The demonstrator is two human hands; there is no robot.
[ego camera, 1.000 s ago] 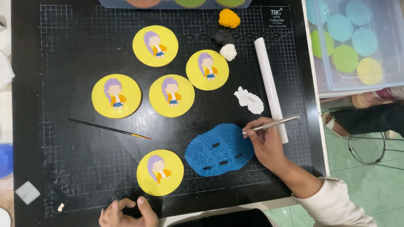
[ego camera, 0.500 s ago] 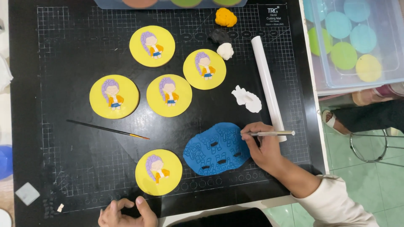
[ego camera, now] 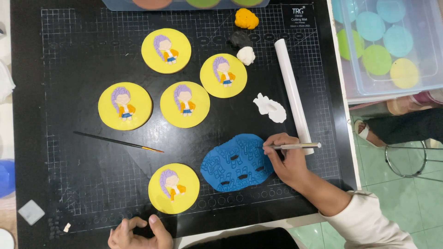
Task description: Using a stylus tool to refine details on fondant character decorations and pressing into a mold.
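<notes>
Your left hand (ego camera: 138,234) rests curled on the cutting mat (ego camera: 69,184)'s near edge, holding nothing. Your right hand (ego camera: 287,161) pinches a thin metal tool (ego camera: 295,146), tip at the blue fondant sheet (ego camera: 236,162)'s right edge. Beyond lie a white roller (ego camera: 291,90), white scrap (ego camera: 271,107), yellow discs (ego camera: 184,104) and paintbrush (ego camera: 117,141).

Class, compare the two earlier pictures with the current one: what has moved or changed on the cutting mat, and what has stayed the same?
The right hand has swung its thin metal tool from a raised slant down to level, its tip now at the right edge of the blue fondant sheet. The left hand stays curled at the mat's near edge. The five yellow discs, paintbrush and white rolling pin lie unmoved.
</notes>
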